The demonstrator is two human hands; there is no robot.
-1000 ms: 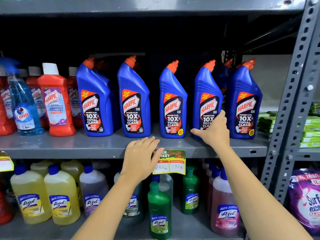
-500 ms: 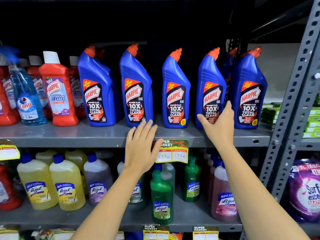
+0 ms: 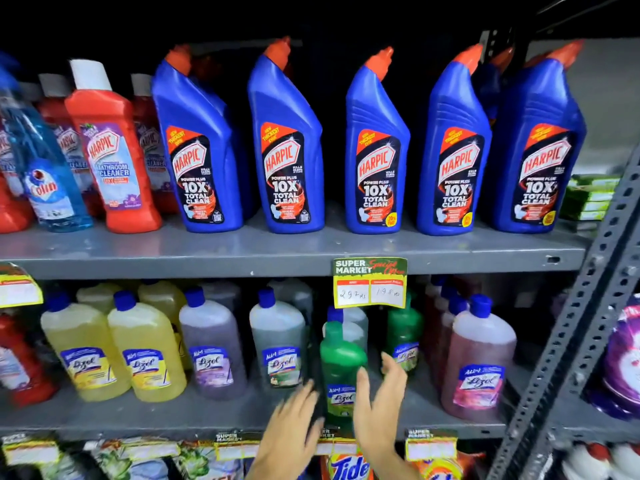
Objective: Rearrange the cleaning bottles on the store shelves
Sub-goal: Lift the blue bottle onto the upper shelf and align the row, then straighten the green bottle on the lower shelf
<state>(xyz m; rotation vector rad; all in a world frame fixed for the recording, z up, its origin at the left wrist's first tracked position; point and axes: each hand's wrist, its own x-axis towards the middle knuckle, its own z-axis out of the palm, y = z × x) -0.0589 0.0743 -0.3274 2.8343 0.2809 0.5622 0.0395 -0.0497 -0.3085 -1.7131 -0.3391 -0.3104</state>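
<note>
**Down at the Lizol shelf, both palms beside the green bottle**

Now my left hand (image 3: pixel 294 422) and my right hand (image 3: pixel 379 407) sit low in front of the lower grey metal shelf (image 3: pixel 138 415), one on each side of the dark green plastic Lizol bottle with the green cap (image 3: pixel 341 372). That bottle stands upright near the front edge of the shelf, directly between my palms. My left hand is spread, fingers loose and blurred, just beside the bottle's lower left side; I cannot tell whether it touches the plastic. My right hand is also open, fingers pointing upward, its fingertips beside the bottle's right shoulder, with the thumb close to the label. Neither hand has closed around anything.

Just behind the green bottle stands a pale clear bottle with a blue cap (image 3: pixel 349 323), and to its right a second green bottle (image 3: pixel 403 327). Further right is a pink Lizol bottle (image 3: pixel 479 362); to the left are yellow Lizol bottles (image 3: pixel 145 351). Above hangs a yellow and green price tag (image 3: pixel 370 283) on the upper grey shelf (image 3: pixel 173 252), where five blue Harpic bottles with orange caps (image 3: pixel 287 150) stand in a row.
</note>
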